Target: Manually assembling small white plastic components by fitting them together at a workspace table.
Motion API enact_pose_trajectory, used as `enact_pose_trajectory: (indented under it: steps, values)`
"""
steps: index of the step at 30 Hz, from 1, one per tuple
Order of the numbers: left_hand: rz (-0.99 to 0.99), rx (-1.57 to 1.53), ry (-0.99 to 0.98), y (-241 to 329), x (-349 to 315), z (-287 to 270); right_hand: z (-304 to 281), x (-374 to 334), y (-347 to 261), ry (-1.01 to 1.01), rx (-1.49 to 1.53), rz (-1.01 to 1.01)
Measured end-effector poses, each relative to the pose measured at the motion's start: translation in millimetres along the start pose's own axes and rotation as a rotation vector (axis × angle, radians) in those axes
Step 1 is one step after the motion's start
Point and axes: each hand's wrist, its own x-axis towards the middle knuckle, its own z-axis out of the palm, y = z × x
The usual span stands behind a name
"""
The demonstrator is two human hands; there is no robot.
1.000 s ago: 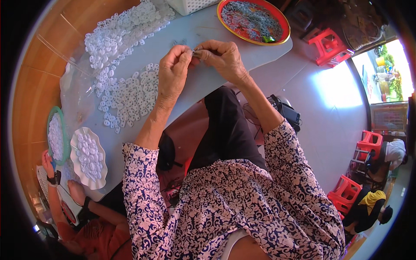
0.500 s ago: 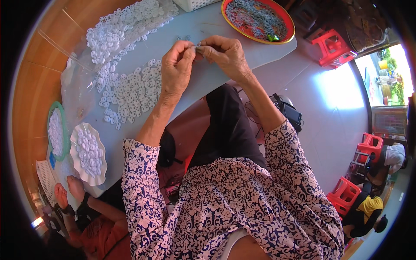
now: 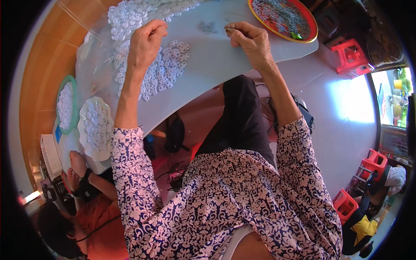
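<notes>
My left hand (image 3: 146, 43) is closed, its fingers curled together over the heap of small white plastic pieces with holes (image 3: 167, 69). Whether anything is in those fingers is hidden. Apart from it, my right hand (image 3: 252, 42) hovers over the table in a pinch, thumb against forefinger. A tiny dark spot shows at its fingertips, too small to name. Between the two hands, slightly nearer the right one, lies a little pile of small grey metal parts (image 3: 208, 27).
A red tray with a yellow rim (image 3: 315, 26) holds many metal parts. More white pieces (image 3: 125, 19) lie at the far left, near clear plastic. A scalloped white dish (image 3: 106, 108) and green basket (image 3: 74, 123) hold white pieces; a co-worker (image 3: 97, 221) sits beside them. Red stools (image 3: 350, 56) stand right.
My hands were together at the fingertips, working on something small. Now they are apart: the left has gone left over the white pieces, the right sits right of the metal pile. The view has shifted.
</notes>
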Motion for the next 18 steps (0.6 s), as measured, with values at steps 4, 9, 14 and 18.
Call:
enact_pose_trajectory:
  steps: [4,9,14,18]
  values:
    - [0.146,0.328,-0.152,-15.5,-6.8,-18.1,-2.4,-1.7,1.3,-0.026,0.025,-0.022]
    - [0.208,0.492,-0.269,-22.0,-9.8,-23.1,-2.5,-4.0,0.2,-0.048,0.002,0.005]
    - [0.120,0.554,-0.425,-16.7,-15.8,-19.6,-3.2,-3.1,-0.1,-0.057,0.004,0.011]
    - [0.015,0.478,-0.324,-25.9,-23.0,-21.5,0.5,-1.6,0.9,-0.077,-0.032,-0.001]
